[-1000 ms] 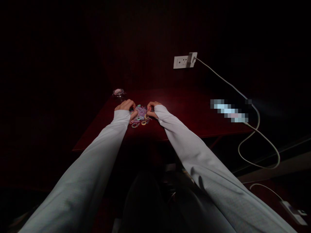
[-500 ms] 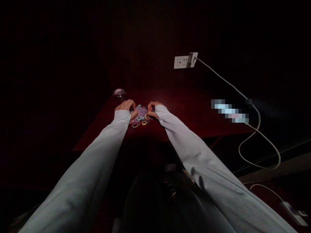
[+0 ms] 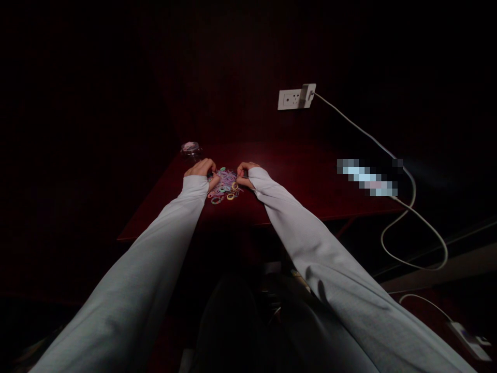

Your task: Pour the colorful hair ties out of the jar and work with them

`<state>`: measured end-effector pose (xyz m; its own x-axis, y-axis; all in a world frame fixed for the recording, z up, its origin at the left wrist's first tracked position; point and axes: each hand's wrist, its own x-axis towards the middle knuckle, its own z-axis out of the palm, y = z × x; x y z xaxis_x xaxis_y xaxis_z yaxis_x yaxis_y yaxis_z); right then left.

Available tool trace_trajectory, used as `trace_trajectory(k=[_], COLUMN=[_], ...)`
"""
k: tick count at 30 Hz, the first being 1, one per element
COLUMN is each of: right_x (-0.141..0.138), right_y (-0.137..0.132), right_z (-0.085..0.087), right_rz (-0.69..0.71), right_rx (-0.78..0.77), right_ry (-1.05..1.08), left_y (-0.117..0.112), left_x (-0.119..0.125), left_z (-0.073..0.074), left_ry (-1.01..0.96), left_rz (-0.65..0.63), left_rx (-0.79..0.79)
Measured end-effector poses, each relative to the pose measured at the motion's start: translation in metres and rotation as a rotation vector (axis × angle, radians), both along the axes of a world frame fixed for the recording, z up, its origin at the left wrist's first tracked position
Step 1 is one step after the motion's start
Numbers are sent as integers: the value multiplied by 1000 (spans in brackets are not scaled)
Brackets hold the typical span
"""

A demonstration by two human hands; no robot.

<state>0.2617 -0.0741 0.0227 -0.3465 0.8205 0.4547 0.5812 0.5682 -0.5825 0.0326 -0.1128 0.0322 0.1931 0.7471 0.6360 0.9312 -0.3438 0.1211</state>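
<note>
Lying toward the front edge of the worktop (image 3: 295, 191), the pile of coloured hair ties (image 3: 226, 181) should handle as light, soft and stretchy; pinch one rim. Left hand (image 3: 200, 168) and right hand (image 3: 244, 171) flank it, curled; whether either grip is clamped cannot be told

No lettering, label, brand, number or sign can be read anywhere in the dim head view.
</note>
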Motion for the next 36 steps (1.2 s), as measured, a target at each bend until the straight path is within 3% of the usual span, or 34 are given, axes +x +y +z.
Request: trace_trajectory(k=[21, 36], right_x=[4, -13], right_y=[-6, -21], right_z=[8, 11], right_rz=[22, 109], right_rx=[-36, 20], right_ry=[-12, -81], left_y=[-2, -10], left_x=[2, 19], left_z=[1, 8], left_ry=[-1, 166], left_rz=[38, 19], left_rx=[-39, -82])
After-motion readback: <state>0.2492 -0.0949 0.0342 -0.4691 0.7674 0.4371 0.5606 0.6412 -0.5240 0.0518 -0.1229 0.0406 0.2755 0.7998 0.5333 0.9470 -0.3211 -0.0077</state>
